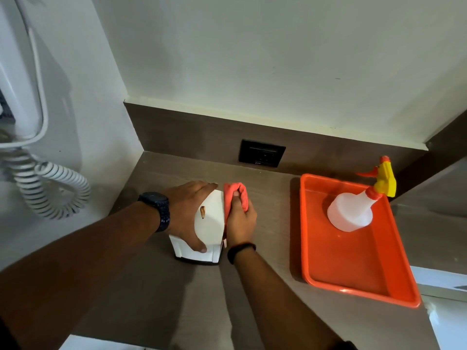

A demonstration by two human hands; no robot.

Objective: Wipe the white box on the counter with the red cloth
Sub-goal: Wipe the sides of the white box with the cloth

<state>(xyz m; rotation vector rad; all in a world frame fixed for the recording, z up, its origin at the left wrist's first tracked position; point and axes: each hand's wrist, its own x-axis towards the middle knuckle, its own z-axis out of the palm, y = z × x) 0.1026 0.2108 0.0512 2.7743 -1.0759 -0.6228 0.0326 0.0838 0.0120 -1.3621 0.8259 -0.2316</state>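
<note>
Head view: two hands work on a white box [211, 224] standing mid-counter [151, 294].
The box's long axis runs away from the viewer, its far end toward the back wall. The left hand [185, 213] lies flat along its top, fingers straight. The right hand [240, 226] grips a bunched red cloth [233, 195] against the box's right side. An orange tray [353, 269] holding a spray bottle [351, 213] sits to the right.

1. A small white rectangular plastic box [209, 223] stands on the brown wood counter [273, 213] at the centre of the frame, with a small brown mark on its top face.
2. A bunched red fabric cloth [233, 195] is pressed against the box's right edge, toward its far end.
</note>
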